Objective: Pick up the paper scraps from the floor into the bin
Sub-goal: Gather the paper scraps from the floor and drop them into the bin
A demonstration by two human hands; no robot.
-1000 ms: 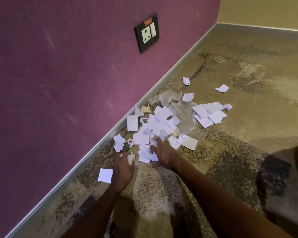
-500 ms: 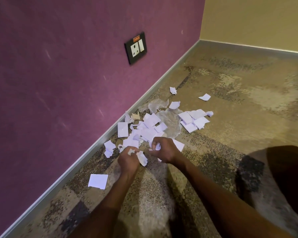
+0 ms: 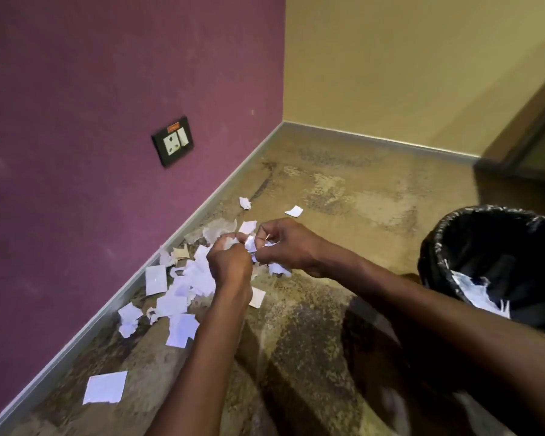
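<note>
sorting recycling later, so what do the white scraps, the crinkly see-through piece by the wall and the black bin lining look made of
White scraps on the floor: thin matte paper, going by their flat sheets and torn edges. Crinkly see-through piece: probably thin plastic film or wrapper, translucent and wrinkled; too blurred to be sure. Black bin lining: glossy plastic bag, shiny and gathered in folds over the rim.

The scraps are thin white paper, matt, some creased or torn; one looks like tan card. A crinkled translucent film lies among them. The floor is speckled, worn, faintly glossy stone. The bin carries a glossy black plastic liner. The walls are matt, faintly textured paint; the skirting is smooth grey
</note>
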